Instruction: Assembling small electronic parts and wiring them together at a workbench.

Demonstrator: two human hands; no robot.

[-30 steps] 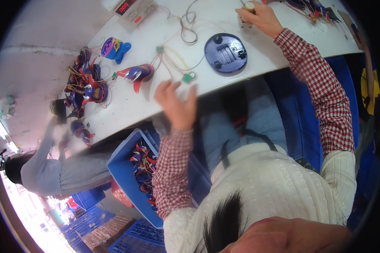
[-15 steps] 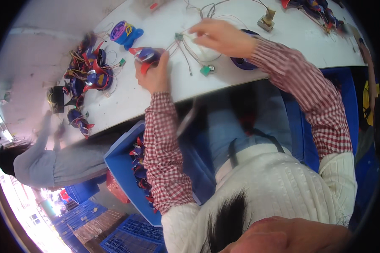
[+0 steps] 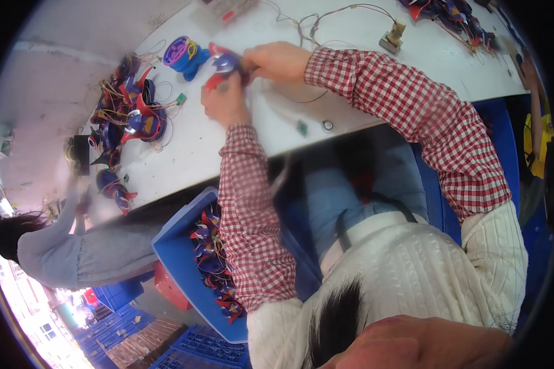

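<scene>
My left hand (image 3: 225, 103) is closed round a purple and red plastic toy part (image 3: 226, 63) with a silvery patch, held just above the white table. My right hand (image 3: 279, 61) meets the part's right side, its fingers pinched together. What those fingertips grip is hidden. Nearer the table's front edge lie a small green circuit board (image 3: 302, 128) and a round silver disc (image 3: 327, 126). Just left of the toy part stands a blue spool-like holder (image 3: 184, 57) with purple and yellow rings.
Wired red and purple toy parts (image 3: 138, 117) are heaped at the left; another pile (image 3: 452, 21) lies far right. A small metal fixture (image 3: 392, 38) with cables stands at the back. A blue bin (image 3: 188, 264) of such parts sits below my left arm. Another person (image 3: 74, 249) works at the left.
My right hand has moved left from the wired circuit board to the toy part. The toy part has risen slightly away from me. The wires that lay between my hands no longer show there.
</scene>
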